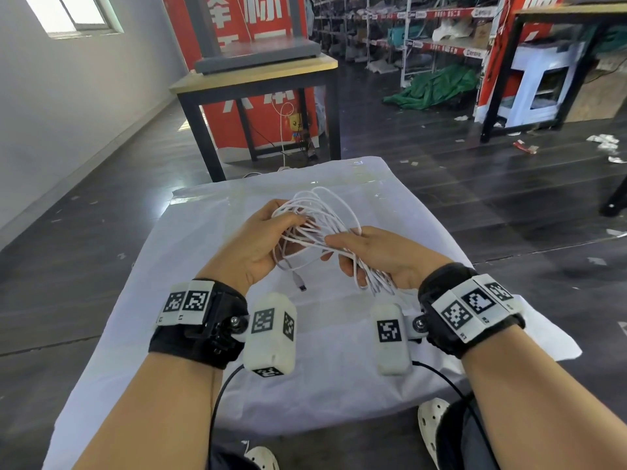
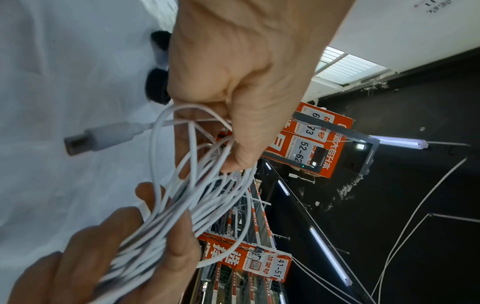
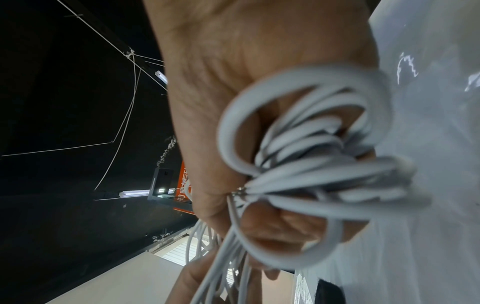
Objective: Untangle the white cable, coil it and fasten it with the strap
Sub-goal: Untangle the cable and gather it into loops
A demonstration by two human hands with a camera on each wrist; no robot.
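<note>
A white cable [image 1: 319, 215] hangs as a loose bundle of several loops between both hands, above a white cloth [image 1: 203, 266]. My left hand [image 1: 288, 228] pinches strands on the bundle's left side; in the left wrist view the left hand [image 2: 231, 144] curls its thumb and fingers round the strands. My right hand [image 1: 342, 256] grips the gathered loops on the right, seen close and blurred as the cable [image 3: 311, 164] in the right wrist view. The USB plug [image 1: 300, 284] dangles below the bundle. A black strap [image 2: 155, 86] lies on the cloth, partly hidden behind my left hand.
The cloth-covered table [image 1: 373, 385] drops off at its front and side edges. A wooden table with black legs [image 1: 258, 79] stands just beyond it. Shelving [image 1: 424, 32] and litter fill the dark floor to the right. My white shoes [image 1: 432, 422] show below the table.
</note>
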